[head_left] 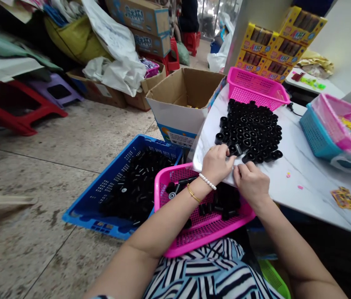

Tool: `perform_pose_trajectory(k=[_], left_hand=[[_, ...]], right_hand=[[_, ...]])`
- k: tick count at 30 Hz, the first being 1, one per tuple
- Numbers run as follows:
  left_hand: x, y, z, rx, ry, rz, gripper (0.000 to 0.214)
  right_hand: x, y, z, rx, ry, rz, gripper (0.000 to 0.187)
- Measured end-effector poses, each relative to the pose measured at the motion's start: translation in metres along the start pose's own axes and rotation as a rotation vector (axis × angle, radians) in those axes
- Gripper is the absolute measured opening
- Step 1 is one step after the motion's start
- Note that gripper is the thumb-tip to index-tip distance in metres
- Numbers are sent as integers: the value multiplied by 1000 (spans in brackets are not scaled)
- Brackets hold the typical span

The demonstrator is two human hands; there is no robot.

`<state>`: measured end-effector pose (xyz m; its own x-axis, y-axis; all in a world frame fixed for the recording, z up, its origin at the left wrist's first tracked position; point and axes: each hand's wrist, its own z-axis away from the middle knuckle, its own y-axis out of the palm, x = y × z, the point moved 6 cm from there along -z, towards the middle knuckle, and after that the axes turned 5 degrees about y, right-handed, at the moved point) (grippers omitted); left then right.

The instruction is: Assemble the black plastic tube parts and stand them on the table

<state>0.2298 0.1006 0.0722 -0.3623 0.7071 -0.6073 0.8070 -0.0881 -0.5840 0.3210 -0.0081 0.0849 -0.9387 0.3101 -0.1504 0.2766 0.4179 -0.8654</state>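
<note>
Many small black plastic cylinders (252, 128) stand packed together on the white marbled table (306, 166). At their near edge my left hand (218, 164), with a pearl bracelet and a gold bangle on the wrist, has its fingers closed around a black cylinder (232, 150). Another black cylinder (238, 150) lies tilted beside the fingertips. My right hand (252, 182) rests at the table edge with curled fingers; anything inside them is hidden. Below both hands, a pink basket (191, 245) on my lap holds more loose black cylinders.
A blue crate (85, 203) of black cylinders stands on the floor at left, with an open cardboard box (175, 108) behind it. An upright pink basket (256, 87) borders the cylinders. Nested baskets (321, 133) and stacked yellow boxes (275, 50) are at right.
</note>
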Motion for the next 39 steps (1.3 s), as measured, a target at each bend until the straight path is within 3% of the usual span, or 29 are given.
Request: perform_pose_trajectory(k=[5,9,12,19,27,32,39], left_hand=[[4,-2,2,-54,-59,32,10],[1,0,1,-14,-22,84,37],[1,3,1,39,-17,46,40],[3,4,-2,31,-40,21,23],[4,4,-3,60,-93,-27,23],[0,7,-3,96,-41,-73,11],[-1,15,-6,182,46,-113,13]], right_hand=[[1,-6,-18,-1,72,-12,39],[2,11,-25,172,160,8,55],[3,24,-24,254,203,20,61],[0,26,-10,155,257,-49,58],[0,20,-1,153,266,-85,47],[1,17,2,175,250,-115,43],[-4,18,-12,236,263,-203,36]])
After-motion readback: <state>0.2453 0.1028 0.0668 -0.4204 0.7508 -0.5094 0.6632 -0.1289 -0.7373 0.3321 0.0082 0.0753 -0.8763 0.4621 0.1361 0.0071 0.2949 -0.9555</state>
